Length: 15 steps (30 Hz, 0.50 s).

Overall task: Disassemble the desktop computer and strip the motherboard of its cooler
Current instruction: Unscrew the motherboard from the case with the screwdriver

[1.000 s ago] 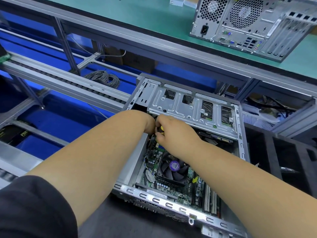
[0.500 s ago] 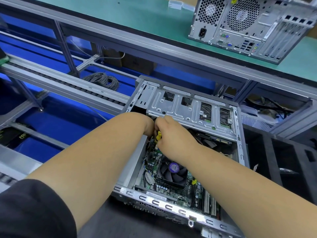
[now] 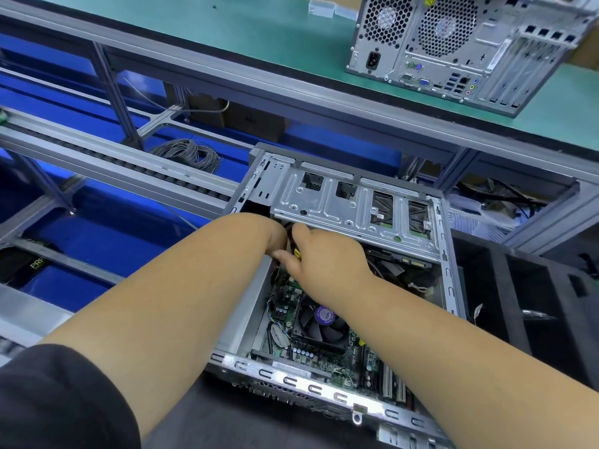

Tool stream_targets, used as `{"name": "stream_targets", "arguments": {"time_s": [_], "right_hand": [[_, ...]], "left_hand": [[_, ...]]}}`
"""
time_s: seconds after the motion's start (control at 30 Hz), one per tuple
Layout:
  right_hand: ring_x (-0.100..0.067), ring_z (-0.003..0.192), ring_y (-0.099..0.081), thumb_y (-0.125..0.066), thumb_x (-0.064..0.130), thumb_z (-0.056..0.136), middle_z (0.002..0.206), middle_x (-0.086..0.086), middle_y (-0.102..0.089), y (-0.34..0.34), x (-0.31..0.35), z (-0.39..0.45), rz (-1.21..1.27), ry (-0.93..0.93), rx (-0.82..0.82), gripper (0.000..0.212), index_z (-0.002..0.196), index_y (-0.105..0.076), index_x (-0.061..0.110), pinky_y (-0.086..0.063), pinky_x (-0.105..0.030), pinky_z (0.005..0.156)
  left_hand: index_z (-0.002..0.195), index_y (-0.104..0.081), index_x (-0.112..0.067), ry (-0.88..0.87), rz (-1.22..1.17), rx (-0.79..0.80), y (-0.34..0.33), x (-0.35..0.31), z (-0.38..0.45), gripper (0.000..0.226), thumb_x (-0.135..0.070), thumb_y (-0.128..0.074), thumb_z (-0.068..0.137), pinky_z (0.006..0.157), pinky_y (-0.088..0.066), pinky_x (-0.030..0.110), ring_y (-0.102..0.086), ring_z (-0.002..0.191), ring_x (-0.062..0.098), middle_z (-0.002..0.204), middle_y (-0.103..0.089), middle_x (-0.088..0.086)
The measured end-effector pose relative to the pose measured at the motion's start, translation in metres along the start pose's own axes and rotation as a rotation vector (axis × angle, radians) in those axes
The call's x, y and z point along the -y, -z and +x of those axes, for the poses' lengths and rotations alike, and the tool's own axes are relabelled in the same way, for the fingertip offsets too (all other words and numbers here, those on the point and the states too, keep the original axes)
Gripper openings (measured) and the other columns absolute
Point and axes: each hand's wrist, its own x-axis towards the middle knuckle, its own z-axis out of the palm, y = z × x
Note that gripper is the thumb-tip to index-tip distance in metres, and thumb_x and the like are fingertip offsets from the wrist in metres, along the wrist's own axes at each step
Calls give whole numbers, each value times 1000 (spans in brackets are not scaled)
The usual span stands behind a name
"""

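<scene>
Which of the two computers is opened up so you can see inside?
The near computer, where both hands reach in, is open and shows its cooler fan. The far computer on the green table stays closed.

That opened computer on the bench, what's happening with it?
A person is taking the open computer case apart. Both hands, the left hand and the right hand, reach under the metal drive cage, around a small yellow part. The cooler fan sits on the motherboard, not yet removed.
</scene>
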Motion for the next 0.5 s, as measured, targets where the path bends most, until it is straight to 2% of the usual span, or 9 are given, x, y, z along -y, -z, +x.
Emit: {"name": "stream_targets", "arguments": {"time_s": [0.03, 0.1, 0.2, 0.27, 0.4, 0.5], "right_hand": [[-24, 62, -38, -36, 53, 97, 70, 4, -36, -1, -1, 1, 12, -6, 0, 33, 91, -34, 20, -18, -31, 48], [-25, 68, -40, -49, 37, 97, 76, 3, -39, -2, -3, 3, 140, -33, 30, 22, 97, -42, 16, -21, -32, 52], [-23, 79, -38, -55, 22, 85, 88, 2, -40, 0, -4, 4, 309, -42, 40, 18, 98, -47, 15, -21, -32, 57], [-23, 79, -39, -53, 26, 84, 86, 3, -37, 0, -3, 2, 251, -19, 20, 16, 90, -40, 18, -21, -31, 58], [-24, 66, -39, -44, 48, 97, 73, 5, -38, -3, -4, 2, 55, -26, -14, 30, 86, -33, 22, -25, -31, 54], [-23, 74, -42, -51, 36, 96, 84, 1, -47, 0, -6, 6, 189, -24, 50, 19, 96, -45, 18, -28, -32, 60]], "left_hand": [[90, -54, -9, -2, 6, 2, 0, 0, 1, 7, -13, -50, 94, 85, -43, 36, -44, 81, 25, 84, -51, 8], [90, -55, -13, -8, 26, 1, -1, -2, 1, 6, -14, -50, 94, 95, -47, 39, -50, 86, 26, 95, -57, 10], [88, -58, -16, -3, 13, -1, -4, -4, 2, 5, -15, -54, 91, 100, -46, 44, -57, 100, 28, 108, -60, 11], [95, -62, -13, 2, 6, -2, -4, -2, 2, 10, -16, -54, 91, 101, -46, 45, -59, 104, 30, 109, -60, 12], [83, -56, -12, 5, 2, 3, -2, 1, 0, 12, -16, -51, 94, 97, -45, 42, -49, 84, 26, 97, -56, 11], [100, -62, -11, 4, 21, 3, -1, -3, -1, 12, -19, -55, 94, 100, -46, 43, -54, 92, 27, 104, -59, 13]]}}
